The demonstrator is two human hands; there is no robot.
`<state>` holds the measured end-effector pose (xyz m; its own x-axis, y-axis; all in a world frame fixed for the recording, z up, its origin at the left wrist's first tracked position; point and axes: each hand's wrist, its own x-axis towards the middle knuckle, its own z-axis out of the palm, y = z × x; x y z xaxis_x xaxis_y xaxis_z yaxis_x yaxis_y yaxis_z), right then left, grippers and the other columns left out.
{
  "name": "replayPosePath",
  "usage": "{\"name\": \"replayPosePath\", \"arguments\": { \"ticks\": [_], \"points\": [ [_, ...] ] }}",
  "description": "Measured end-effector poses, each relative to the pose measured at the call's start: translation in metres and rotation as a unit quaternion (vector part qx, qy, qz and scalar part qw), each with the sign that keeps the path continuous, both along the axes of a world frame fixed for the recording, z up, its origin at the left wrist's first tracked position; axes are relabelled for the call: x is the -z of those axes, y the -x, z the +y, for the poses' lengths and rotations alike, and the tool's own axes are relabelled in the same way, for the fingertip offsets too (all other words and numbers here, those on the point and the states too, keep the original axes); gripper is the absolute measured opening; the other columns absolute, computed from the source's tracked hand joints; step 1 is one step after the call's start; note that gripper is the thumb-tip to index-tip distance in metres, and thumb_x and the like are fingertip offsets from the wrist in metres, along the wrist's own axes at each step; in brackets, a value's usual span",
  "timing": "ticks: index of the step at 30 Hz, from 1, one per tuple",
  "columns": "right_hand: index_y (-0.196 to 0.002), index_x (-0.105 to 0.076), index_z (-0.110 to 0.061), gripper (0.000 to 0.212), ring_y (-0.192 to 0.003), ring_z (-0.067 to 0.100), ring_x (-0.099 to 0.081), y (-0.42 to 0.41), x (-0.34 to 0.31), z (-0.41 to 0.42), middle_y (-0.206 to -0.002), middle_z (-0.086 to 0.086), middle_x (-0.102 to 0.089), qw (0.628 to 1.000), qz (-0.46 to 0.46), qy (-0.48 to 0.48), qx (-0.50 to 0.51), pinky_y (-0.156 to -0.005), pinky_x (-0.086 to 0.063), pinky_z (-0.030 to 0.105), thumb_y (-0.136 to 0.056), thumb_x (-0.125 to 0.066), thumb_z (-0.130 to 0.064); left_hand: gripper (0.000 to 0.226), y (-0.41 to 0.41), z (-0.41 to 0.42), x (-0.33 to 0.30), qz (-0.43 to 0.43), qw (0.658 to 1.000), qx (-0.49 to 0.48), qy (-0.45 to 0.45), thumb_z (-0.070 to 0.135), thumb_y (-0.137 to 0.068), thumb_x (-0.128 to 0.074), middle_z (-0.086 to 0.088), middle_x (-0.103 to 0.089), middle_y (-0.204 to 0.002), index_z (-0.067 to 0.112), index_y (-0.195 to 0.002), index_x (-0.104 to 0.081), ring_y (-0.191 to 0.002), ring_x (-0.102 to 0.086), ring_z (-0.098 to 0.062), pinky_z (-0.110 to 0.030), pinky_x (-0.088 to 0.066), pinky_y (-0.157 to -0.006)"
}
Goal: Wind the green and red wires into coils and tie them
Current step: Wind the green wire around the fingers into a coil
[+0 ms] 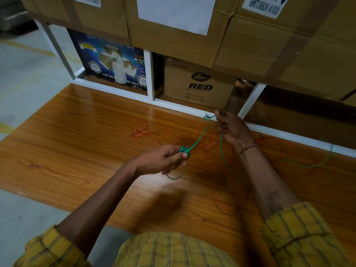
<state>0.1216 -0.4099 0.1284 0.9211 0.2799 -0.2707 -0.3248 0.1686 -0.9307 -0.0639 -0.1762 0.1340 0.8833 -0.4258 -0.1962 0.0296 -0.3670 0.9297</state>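
Pinching a small tangle of the thin green wire (200, 137) between thumb and curled fingers, the left hand (165, 158) hovers over the glossy orange-brown wooden board (77, 143). Farther right, the right hand (231, 128) has its fingers closed tight around the same wire, which stretches between both hands. Loose thin red wire (143, 132) lies scattered on the board beyond them, near the white shelf frame (150, 74).

Cardboard boxes (196, 81) fill a white rack (150, 74) behind a wooden board (77, 132).
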Motion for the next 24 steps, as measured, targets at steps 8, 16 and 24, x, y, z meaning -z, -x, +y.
{"name": "replayPosePath", "arguments": {
  "ticks": [8, 16, 24],
  "points": [
    [-0.083, -0.07, -0.013, 0.01, -0.09, 0.022, -0.066, -0.003, 0.044, 0.009, -0.094, 0.011, -0.075, 0.918, -0.237, 0.307, 0.083, -0.076, -0.049, 0.016, -0.089, -0.077, -0.009, 0.025, 0.023, -0.004, -0.04, 0.061, 0.963, 0.052, 0.259, 0.015, -0.113, -0.037, 0.0, -0.031, -0.06, 0.006, -0.101, -0.056, -0.05, -0.028, -0.012, -0.025, -0.037, -0.051],
    [-0.079, -0.063, -0.02, 0.017, -0.081, 0.015, -0.061, 0.004, 0.053, 0.018, -0.081, -0.005, -0.066, 0.874, -0.275, 0.384, 0.112, -0.07, -0.049, 0.032, -0.088, -0.078, -0.017, 0.027, 0.028, -0.002, -0.057, 0.051, 0.938, 0.001, 0.343, 0.017, -0.112, -0.035, -0.001, -0.027, -0.061, 0.006, -0.102, -0.057, -0.048, -0.027, -0.011, -0.028, -0.038, -0.053],
    [-0.101, -0.066, -0.02, 0.011, -0.085, 0.023, -0.067, 0.053, 0.064, 0.026, -0.093, 0.002, -0.073, 0.771, -0.411, 0.487, 0.009, -0.066, -0.05, 0.036, -0.1, -0.062, -0.03, 0.033, 0.006, -0.004, -0.072, -0.003, 0.846, -0.159, 0.508, 0.02, -0.116, -0.028, -0.025, -0.073, -0.119, 0.005, -0.115, -0.058, -0.112, -0.073, -0.037, -0.048, -0.053, -0.111]
  ]
}}
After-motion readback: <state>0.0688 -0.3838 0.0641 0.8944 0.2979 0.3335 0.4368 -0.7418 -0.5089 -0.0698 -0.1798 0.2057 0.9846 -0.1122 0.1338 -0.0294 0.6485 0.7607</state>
